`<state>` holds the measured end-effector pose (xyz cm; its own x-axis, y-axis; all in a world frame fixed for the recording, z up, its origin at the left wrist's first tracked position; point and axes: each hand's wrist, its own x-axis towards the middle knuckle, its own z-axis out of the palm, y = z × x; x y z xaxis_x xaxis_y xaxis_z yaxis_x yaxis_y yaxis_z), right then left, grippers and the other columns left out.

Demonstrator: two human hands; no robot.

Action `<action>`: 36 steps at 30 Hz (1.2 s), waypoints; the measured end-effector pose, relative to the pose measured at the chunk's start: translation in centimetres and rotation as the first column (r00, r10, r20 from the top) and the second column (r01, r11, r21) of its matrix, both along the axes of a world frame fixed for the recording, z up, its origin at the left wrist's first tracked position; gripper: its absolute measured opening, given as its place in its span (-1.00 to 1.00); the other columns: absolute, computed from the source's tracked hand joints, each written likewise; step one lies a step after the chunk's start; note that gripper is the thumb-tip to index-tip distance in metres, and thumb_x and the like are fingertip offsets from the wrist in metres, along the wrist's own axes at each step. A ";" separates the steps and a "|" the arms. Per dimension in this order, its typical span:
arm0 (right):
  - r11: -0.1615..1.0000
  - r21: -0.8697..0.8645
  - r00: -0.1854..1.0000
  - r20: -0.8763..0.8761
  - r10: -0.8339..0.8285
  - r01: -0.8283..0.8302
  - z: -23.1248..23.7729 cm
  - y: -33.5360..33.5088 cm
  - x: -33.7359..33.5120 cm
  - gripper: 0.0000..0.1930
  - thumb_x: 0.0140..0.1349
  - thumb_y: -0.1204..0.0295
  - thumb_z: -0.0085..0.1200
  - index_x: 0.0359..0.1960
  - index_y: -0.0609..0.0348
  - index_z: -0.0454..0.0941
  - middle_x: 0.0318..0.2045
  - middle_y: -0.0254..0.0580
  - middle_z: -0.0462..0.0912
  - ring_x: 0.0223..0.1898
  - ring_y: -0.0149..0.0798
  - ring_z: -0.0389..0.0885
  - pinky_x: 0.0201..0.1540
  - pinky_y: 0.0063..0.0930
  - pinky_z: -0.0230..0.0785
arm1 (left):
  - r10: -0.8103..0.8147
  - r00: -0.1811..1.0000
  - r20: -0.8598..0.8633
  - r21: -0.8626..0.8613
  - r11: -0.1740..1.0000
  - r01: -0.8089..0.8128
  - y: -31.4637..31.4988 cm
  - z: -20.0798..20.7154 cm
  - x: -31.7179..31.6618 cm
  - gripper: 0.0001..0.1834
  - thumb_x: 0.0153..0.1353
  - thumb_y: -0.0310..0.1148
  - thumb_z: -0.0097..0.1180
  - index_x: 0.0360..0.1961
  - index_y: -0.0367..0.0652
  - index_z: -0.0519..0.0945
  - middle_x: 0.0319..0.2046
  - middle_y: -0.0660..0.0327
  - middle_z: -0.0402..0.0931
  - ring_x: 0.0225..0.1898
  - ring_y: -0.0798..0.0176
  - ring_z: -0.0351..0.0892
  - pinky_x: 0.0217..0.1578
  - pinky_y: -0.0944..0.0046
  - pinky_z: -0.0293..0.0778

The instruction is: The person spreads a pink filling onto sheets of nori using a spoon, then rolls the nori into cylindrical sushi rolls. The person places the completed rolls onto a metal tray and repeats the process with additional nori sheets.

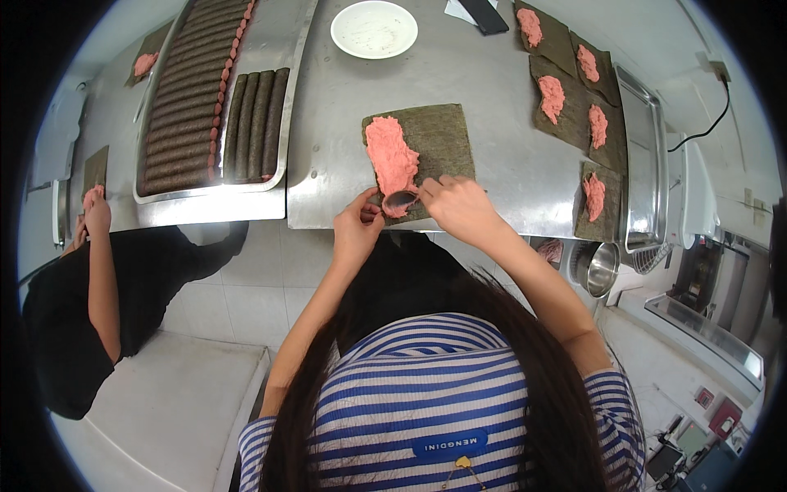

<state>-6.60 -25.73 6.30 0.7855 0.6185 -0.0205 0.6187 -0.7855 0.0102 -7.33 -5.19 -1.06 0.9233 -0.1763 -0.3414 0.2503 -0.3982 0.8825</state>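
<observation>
A square dark green seaweed sheet lies near the front edge of the steel table. Pink paste is spread in a band down its left side. My right hand is closed on a metal spoon, whose bowl rests on the near end of the paste. Beside it, my left hand is at the sheet's near left corner, thumb and fingers pinched together at the edge of the sheet.
Seaweed sheets with pink paste mounds lie at the right, beside a metal tray. A white plate and a dark phone are at the back. Leftward, a tray holds seaweed rolls. Another person's hand works at far left.
</observation>
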 end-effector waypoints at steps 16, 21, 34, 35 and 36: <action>0.974 0.090 0.956 -0.231 -0.182 0.207 0.2 -0.4 -3.2 -0.90 -0.04 0.52 0.00 -0.48 0.22 0.54 -0.48 -0.12 0.54 -0.43 -0.13 0.62 -0.41 -0.28 0.49 | 0.024 1.000 0.009 -0.023 0.999 -0.023 0.2 0.1 -0.3 -0.60 0.04 -0.56 0.12 -0.02 -0.28 0.55 -0.38 0.14 0.63 -0.37 0.35 0.63 -0.27 0.36 0.55; 0.976 0.077 0.974 -0.119 -0.194 0.204 -1.4 0.2 -2.8 -0.92 -0.06 0.51 0.03 -0.53 0.24 0.54 -0.50 -0.10 0.54 -0.47 -0.15 0.61 -0.46 -0.32 0.48 | 0.016 1.000 -0.007 -0.026 1.000 -0.016 0.0 0.4 0.0 -0.63 0.04 -0.56 0.13 -0.05 -0.31 0.55 -0.39 0.12 0.63 -0.36 0.35 0.63 -0.26 0.36 0.55; 0.931 -0.066 0.861 -0.362 -0.359 0.360 0.2 -1.0 -3.0 -0.89 -0.01 0.51 0.01 -0.47 0.20 0.59 -0.42 -0.08 0.60 -0.38 -0.02 0.65 -0.34 -0.17 0.49 | 0.005 1.000 -0.023 -0.007 1.000 -0.005 0.1 0.6 0.2 -0.65 0.03 -0.56 0.14 -0.08 -0.32 0.56 -0.40 0.17 0.62 -0.38 0.38 0.61 -0.28 0.39 0.54; 0.915 -0.072 0.825 -0.408 -0.390 0.397 0.9 -1.8 -2.6 -0.86 0.01 0.48 0.01 -0.46 0.19 0.62 -0.40 -0.05 0.62 -0.36 0.01 0.65 -0.31 -0.14 0.49 | 0.005 1.000 -0.020 -0.008 1.000 -0.005 0.1 0.5 0.2 -0.65 0.03 -0.56 0.14 -0.08 -0.32 0.56 -0.41 0.17 0.62 -0.38 0.39 0.61 -0.29 0.39 0.54; 0.897 -0.081 0.786 -0.452 -0.421 0.434 1.6 -2.6 -2.2 -0.84 0.03 0.46 0.01 -0.45 0.19 0.65 -0.38 -0.03 0.65 -0.34 0.04 0.65 -0.28 -0.11 0.48 | 0.004 1.000 -0.017 -0.011 1.000 -0.004 0.0 0.5 0.2 -0.65 0.03 -0.56 0.14 -0.09 -0.32 0.56 -0.41 0.17 0.62 -0.38 0.39 0.61 -0.29 0.39 0.54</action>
